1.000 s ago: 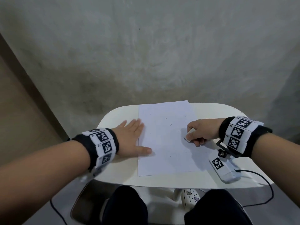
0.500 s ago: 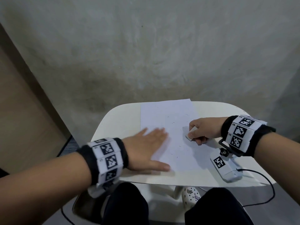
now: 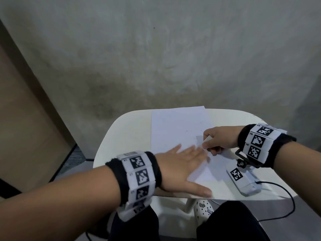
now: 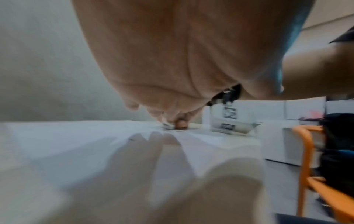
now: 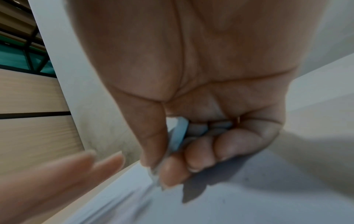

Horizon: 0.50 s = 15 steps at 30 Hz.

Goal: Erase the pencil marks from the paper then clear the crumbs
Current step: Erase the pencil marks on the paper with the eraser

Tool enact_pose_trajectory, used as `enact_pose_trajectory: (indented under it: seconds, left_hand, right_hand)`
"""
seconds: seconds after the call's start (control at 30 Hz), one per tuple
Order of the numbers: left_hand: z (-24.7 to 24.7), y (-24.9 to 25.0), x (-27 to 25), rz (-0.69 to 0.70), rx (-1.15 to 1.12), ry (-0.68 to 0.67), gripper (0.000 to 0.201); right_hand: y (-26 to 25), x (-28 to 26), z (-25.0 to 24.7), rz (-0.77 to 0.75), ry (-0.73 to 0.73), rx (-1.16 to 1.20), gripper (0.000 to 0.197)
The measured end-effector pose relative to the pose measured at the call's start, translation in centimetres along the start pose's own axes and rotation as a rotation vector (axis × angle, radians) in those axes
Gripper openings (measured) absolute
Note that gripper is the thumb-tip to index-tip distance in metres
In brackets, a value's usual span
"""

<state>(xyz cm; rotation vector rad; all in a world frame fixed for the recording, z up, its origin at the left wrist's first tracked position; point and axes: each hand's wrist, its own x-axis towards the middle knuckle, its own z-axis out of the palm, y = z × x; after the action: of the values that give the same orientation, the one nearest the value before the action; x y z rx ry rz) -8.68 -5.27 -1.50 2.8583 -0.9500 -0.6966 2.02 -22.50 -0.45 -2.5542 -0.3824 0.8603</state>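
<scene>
- White paper (image 3: 175, 129) lies flat in the middle of the small cream table (image 3: 121, 136), with its long side running away from the person. A few thin pencil marks (image 3: 194, 136) and tiny dark specks show on it, near the right hand.
- The eraser (image 5: 179, 133) is a pale little block. The right hand (image 3: 218, 139) pinches it between the thumb and the curled fingers (image 5: 173, 169), and its low corner touches the paper.
- The left hand (image 3: 184, 164) lies flat on the near part of the sheet. Its fingers are straight and spread, and they hold nothing. The fingertips come just beside the right hand.
- I think the crumb-clearing step is on now: the flat hand looks set to brush the bits away. Some marks may need more rubbing; the blur makes this hard to tell.
- Next, the flat hand should sweep lightly toward an edge, so the thin paper does not wrinkle or slide.
- A white tagged box (image 3: 242, 180) with a black cable (image 3: 284, 206) sits on the table under the right wrist.
</scene>
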Motion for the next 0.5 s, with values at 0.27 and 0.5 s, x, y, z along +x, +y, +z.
enact_pose_trajectory:
  seconds: [0.27,0.5]
  left_hand:
    - [0.1,-8.0,-1.9,-0.36,0.026,-0.063,0.122]
    - [-1.6,-7.5,-0.5,-0.369,0.089,-0.063,0.131]
  right_hand:
    - [-0.7,-0.8,-0.8,-0.045,-0.055,-0.011,0.005]
    - [-6.4,-1.9,0.8,-0.223,0.103,-0.367,0.011]
